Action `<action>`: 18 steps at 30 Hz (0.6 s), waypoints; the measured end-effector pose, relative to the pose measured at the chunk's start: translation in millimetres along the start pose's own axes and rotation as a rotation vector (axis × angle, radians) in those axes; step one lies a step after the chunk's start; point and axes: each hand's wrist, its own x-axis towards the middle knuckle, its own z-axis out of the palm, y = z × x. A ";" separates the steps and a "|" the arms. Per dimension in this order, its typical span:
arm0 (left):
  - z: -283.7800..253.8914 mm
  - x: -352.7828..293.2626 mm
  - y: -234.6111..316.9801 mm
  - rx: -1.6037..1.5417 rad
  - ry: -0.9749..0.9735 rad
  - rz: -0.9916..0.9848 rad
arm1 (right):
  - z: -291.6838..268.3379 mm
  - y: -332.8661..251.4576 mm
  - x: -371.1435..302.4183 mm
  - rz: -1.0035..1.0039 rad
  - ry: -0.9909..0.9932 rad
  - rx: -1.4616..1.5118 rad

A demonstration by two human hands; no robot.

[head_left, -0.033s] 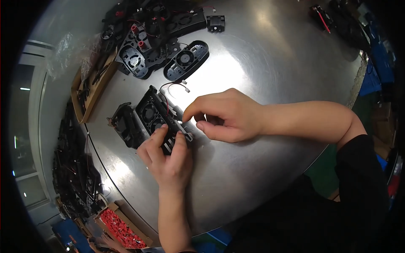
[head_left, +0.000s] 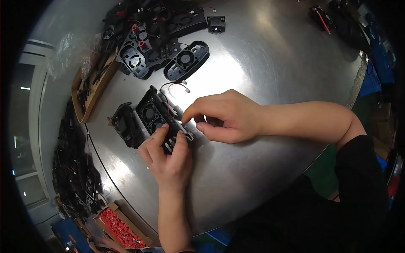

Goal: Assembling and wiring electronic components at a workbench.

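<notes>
A black plastic housing (head_left: 145,98) with two small fans set in it lies on the metal table in front of me. My left hand (head_left: 168,158) grips its near end, fingers resting on the top beside the lower fan. Along its right side runs a pale strip (head_left: 184,130). The index fingertip of my right hand (head_left: 230,116) is at that side; whether it touches cannot be made out. That hand's thumb stays apart from the index finger, and nothing shows between them. A thin cable with white plugs (head_left: 185,87) trails from the housing. Left of it lies another black plastic part (head_left: 125,126).
Black fan parts (head_left: 185,59) pile up at the far left, beside a small black block (head_left: 216,24). A cardboard tray (head_left: 80,99) holds dark pieces. More black parts (head_left: 76,168) and a box of red pieces (head_left: 122,227) lie lower left, near another person's hand (head_left: 110,243).
</notes>
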 end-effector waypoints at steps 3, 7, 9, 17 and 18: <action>-1.2 2.6 2.2 0.010 -0.026 0.003 | 0.3 -0.8 -0.4 0.012 -0.055 -0.032; -1.2 0.6 -0.4 0.027 -0.098 0.032 | -0.2 0.4 1.9 0.001 -0.101 -0.080; -3.1 1.3 2.4 -0.023 -0.115 -0.038 | 0.2 2.0 1.5 -0.009 -0.165 -0.127; -18.2 5.0 -2.0 -0.226 -0.188 -0.145 | 2.4 4.2 -0.9 -0.133 -0.174 -0.297; -17.5 6.0 -2.8 -0.377 -0.142 -0.232 | 3.4 7.3 -1.0 -0.149 -0.161 -0.297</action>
